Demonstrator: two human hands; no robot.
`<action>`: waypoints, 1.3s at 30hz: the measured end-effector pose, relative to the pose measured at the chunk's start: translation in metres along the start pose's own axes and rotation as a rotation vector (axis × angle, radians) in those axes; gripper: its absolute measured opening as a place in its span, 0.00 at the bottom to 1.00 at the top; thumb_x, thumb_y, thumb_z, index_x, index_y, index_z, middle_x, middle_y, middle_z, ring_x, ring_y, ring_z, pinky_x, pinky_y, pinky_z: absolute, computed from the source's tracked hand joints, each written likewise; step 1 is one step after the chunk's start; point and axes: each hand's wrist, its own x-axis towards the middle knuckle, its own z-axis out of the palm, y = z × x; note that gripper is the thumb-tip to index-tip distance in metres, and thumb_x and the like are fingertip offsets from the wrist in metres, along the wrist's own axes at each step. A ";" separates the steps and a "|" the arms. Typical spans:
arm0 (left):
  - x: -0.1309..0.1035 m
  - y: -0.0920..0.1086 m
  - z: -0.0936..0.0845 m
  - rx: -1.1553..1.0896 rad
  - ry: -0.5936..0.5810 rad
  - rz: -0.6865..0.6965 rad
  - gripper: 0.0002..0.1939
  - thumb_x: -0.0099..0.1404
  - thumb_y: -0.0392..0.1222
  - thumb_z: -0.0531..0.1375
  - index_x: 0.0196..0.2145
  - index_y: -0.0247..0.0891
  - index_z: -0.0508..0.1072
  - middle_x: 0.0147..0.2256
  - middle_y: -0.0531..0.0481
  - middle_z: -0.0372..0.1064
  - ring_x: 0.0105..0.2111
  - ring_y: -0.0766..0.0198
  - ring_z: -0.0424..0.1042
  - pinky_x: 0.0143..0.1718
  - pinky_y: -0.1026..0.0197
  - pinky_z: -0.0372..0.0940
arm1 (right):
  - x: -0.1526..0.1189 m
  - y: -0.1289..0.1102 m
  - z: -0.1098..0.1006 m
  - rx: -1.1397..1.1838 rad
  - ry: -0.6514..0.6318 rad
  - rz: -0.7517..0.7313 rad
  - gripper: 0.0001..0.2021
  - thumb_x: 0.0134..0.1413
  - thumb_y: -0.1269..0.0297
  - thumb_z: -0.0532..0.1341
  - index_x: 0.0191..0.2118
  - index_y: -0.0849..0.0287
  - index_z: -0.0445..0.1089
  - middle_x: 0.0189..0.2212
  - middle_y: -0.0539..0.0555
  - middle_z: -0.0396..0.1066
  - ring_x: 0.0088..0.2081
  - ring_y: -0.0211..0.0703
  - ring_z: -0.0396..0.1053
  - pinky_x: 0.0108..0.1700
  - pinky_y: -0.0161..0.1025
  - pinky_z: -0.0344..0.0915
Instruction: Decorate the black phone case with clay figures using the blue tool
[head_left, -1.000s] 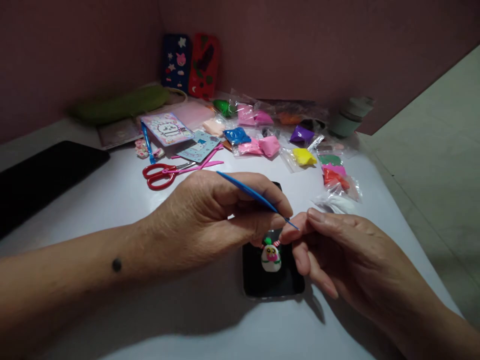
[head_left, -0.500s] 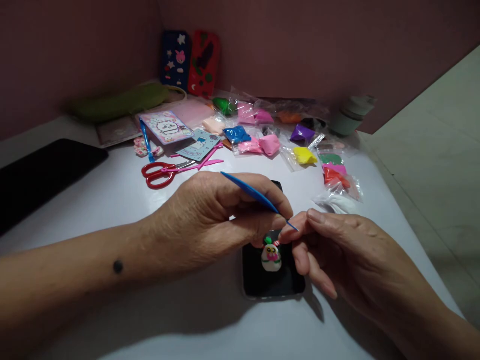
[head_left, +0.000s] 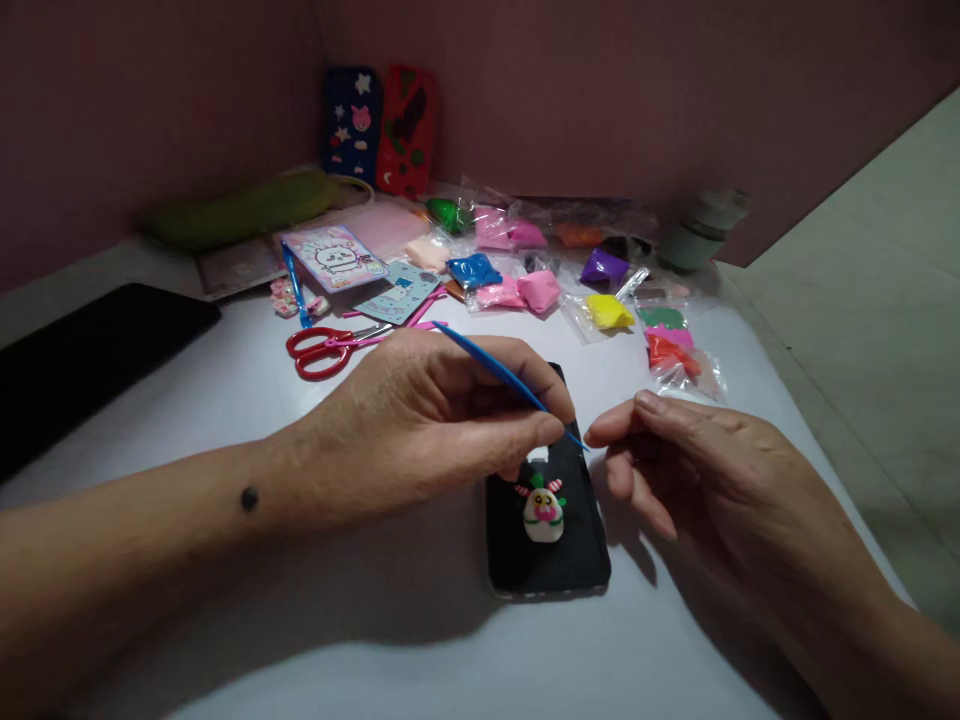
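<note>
My left hand [head_left: 465, 410] pinches a thin blue clay-modelling tool [head_left: 499, 370], its fine tip slanting down to the right. Close to that tip is the index fingertip of my right hand [head_left: 697, 465]. The right thumb presses against the index finger, and whatever may be between them is hidden. Under the hands lies a black phone case [head_left: 574, 570], partly covered by my left fingers. On it sits a small white clay figure [head_left: 543, 518] with a green top, striped red-and-white pieces, a pink patch and green bits on its sides.
Red-handled scissors [head_left: 322, 352], a pink tool, printed cards [head_left: 334, 258] and a black tablet-like slab [head_left: 105, 350] lie to the left. Clay packets, such as a yellow one [head_left: 609, 311], spread across the back. Two decorated cases [head_left: 409, 130] lean on the wall.
My right hand has moved slightly right and up, away from the figure. My left hand has shifted a little left with the tool, uncovering more of the figure and case.
</note>
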 end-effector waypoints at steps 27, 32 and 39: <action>0.014 -0.014 0.005 0.359 -0.101 -0.109 0.06 0.62 0.37 0.55 0.32 0.36 0.71 0.26 0.54 0.71 0.26 0.69 0.69 0.24 0.69 0.61 | 0.018 0.016 -0.005 -0.122 0.067 -0.107 0.14 0.58 0.57 0.59 0.29 0.62 0.73 0.18 0.51 0.69 0.13 0.32 0.59 0.14 0.31 0.56; 0.015 -0.015 0.004 0.370 -0.102 -0.104 0.06 0.62 0.37 0.55 0.32 0.36 0.71 0.26 0.54 0.71 0.25 0.69 0.69 0.24 0.70 0.61 | 0.017 0.016 -0.005 -0.145 0.067 -0.109 0.14 0.57 0.57 0.59 0.30 0.62 0.73 0.18 0.51 0.69 0.14 0.33 0.59 0.14 0.30 0.56; 0.016 -0.014 0.003 0.366 -0.102 -0.094 0.05 0.63 0.37 0.56 0.31 0.36 0.71 0.22 0.56 0.67 0.22 0.72 0.63 0.20 0.71 0.56 | 0.017 0.016 -0.005 -0.146 0.076 -0.107 0.13 0.57 0.58 0.59 0.29 0.61 0.73 0.17 0.51 0.68 0.13 0.33 0.59 0.14 0.30 0.56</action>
